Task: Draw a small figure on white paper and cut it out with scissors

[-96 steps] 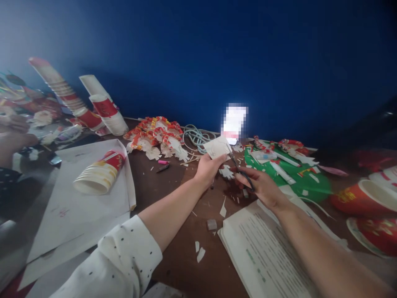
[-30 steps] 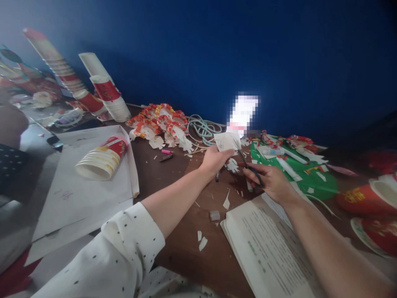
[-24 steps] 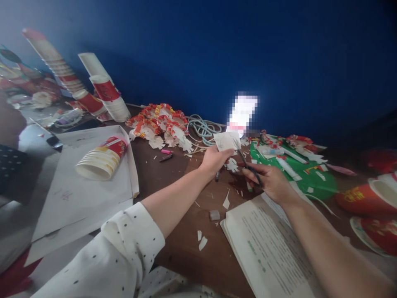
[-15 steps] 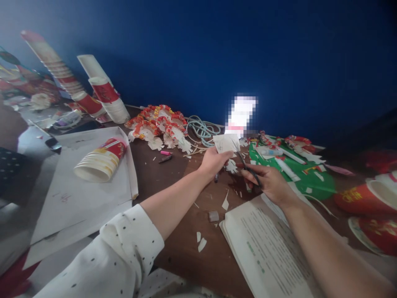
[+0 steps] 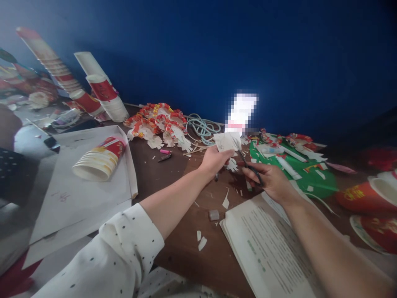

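Over the middle of the brown table, my left hand (image 5: 214,160) grips a small piece of white paper (image 5: 226,141) between thumb and fingers. My right hand (image 5: 269,178) is closed around the dark handles of a pair of scissors (image 5: 252,170). The scissor blades point up and left, at the right edge of the paper. Whether they are cutting into it I cannot tell. A white cut-out shape (image 5: 232,164) lies on the table just beyond and below the hands.
A bright blurred screen (image 5: 242,111) stands behind the hands. Left are stacked paper cups (image 5: 107,97), more cups (image 5: 99,161) on a white box lid (image 5: 62,207), and red-edged paper pieces (image 5: 161,120). A green sheet (image 5: 322,184) and printed papers (image 5: 263,248) lie right, paper scraps (image 5: 202,243) in front.
The paper in my left hand has tipped slightly and the scissors have shifted a little against its edge. The whole view has moved slightly; the other things lie as before.
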### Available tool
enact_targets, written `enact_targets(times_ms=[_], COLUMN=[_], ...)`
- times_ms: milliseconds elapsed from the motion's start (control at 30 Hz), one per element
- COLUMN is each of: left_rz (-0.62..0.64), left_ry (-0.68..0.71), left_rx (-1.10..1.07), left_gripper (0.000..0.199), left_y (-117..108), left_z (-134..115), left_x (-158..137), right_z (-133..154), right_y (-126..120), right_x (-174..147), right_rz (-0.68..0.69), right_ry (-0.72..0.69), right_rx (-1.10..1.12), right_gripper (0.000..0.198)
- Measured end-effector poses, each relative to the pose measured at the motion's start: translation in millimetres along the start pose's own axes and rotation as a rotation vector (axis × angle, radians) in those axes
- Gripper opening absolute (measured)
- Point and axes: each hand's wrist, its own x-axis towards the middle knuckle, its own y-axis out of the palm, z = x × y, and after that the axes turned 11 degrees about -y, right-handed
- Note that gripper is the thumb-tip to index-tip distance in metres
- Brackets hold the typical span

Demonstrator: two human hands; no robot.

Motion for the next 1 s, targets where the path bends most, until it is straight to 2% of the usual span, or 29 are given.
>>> enact_targets(times_ms=[300,600,1000], left_rz=[0.021,0.022,0.016], left_ry=[0.018,0.026,0.015], left_rx=[0.023,0.039,0.048], left_gripper=[0.014,0.012,0.012], left_y=[-3,-2,-2], left_z=[4,4,3], left_x=[3,3,1], right_z=[-10,6,-5], right_y=[-7,-3,-11], right_x=[1,-1,0], right_rz=[0.044,0.046,0.072], right_ry=[-0.034,-0.03,-0.012], right_rx=[-0.076,-0.035,-0.075], right_gripper=[0.038,0.033,0.04])
